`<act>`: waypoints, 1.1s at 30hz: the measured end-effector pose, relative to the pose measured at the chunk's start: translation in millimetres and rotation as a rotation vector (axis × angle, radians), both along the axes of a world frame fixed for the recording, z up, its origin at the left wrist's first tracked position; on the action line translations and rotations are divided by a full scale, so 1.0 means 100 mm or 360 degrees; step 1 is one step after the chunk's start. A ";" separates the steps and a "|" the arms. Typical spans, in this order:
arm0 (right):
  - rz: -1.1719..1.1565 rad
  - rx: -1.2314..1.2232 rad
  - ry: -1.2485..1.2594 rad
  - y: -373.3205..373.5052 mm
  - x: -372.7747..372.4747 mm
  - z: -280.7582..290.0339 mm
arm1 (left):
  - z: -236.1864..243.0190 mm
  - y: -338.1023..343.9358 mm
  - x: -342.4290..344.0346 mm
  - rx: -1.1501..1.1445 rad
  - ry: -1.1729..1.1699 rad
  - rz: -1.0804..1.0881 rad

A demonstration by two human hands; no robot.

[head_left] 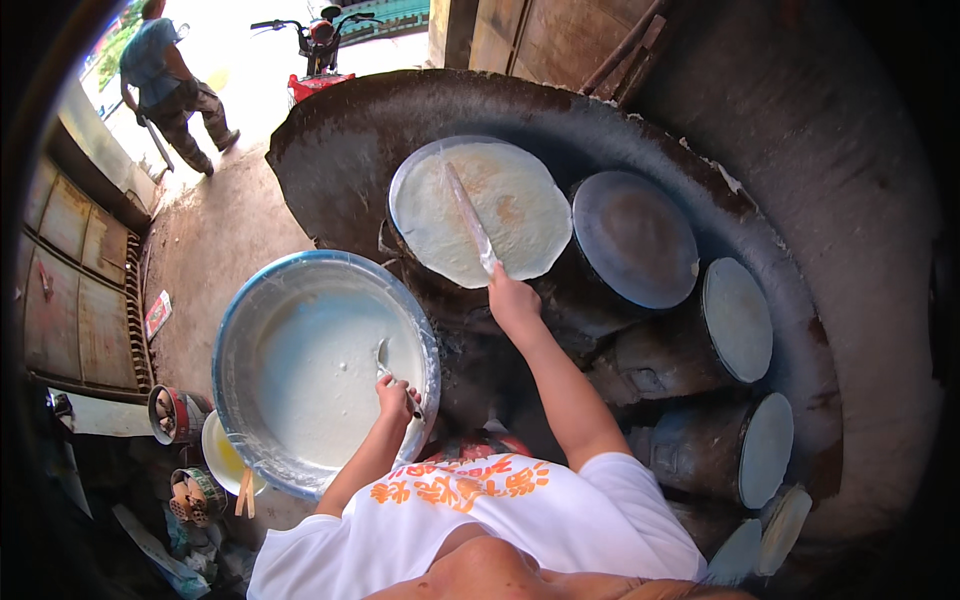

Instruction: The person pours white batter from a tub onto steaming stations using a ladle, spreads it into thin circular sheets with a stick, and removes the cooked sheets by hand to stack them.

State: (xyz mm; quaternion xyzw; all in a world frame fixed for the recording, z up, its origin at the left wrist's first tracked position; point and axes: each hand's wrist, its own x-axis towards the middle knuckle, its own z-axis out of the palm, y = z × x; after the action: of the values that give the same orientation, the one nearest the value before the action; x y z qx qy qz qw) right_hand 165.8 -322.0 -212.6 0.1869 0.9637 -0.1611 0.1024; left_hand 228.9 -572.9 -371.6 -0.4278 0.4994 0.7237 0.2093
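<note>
My left hand (396,398) is closed round the handle of a metal ladle (383,353), its bowl low over the white batter (310,375) in a large basin (226,340). Ahead and to the right, my right hand (513,302) grips the near end of a long flat wooden spatula (465,207). The blade lies across a thin round pancake (530,205), which covers most of its round griddle. Pale brown patches show on the pancake. Whether the blade presses on it or hovers just above, I cannot tell.
A second griddle (637,238) with a greyish surface stands to the right. Beyond it, pale-topped griddles (738,318) (768,450) curve towards me along a dark metal rim (350,120). Cans (178,415) and a yellowish bowl (222,455) sit left of the basin. A person (170,85) and a motorbike (320,45) are farther off.
</note>
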 end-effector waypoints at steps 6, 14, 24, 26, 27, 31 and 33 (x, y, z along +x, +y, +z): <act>-0.0109 -0.0222 0.0266 0.17 -0.14 -0.27 | -0.29 -0.09 0.12 -0.0012 0.0045 -0.0080; 0.0479 -0.1112 0.0479 0.06 1.09 0.09 | 0.63 -1.02 0.25 -0.0588 0.0438 -0.0546; 0.0822 -0.0102 -0.0288 -0.70 0.54 -0.16 | -0.02 -1.14 -0.08 -0.0062 0.0137 -0.0268; 0.0902 -0.0045 -0.0293 -0.74 0.63 -0.23 | -0.14 -1.07 -0.20 0.0067 0.0136 -0.0298; 0.0986 -0.0026 -0.0300 -0.77 0.57 -0.18 | -0.19 -1.04 -0.37 0.0122 0.0097 -0.0246; 0.0761 -0.0073 -0.0355 -0.89 0.53 -0.51 | -0.53 -0.62 -0.54 0.0480 0.0126 0.0135; 0.0777 -0.0296 -0.0427 -0.90 0.68 -0.74 | -0.50 -0.32 -0.50 0.0726 0.0059 0.0448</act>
State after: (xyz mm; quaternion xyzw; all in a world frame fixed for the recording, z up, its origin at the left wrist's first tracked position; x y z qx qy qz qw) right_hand 233.8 -411.8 -286.2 -0.0409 0.9391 -0.1932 0.2811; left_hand 178.5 -605.1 -421.4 -0.4215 0.2627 0.8472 0.1886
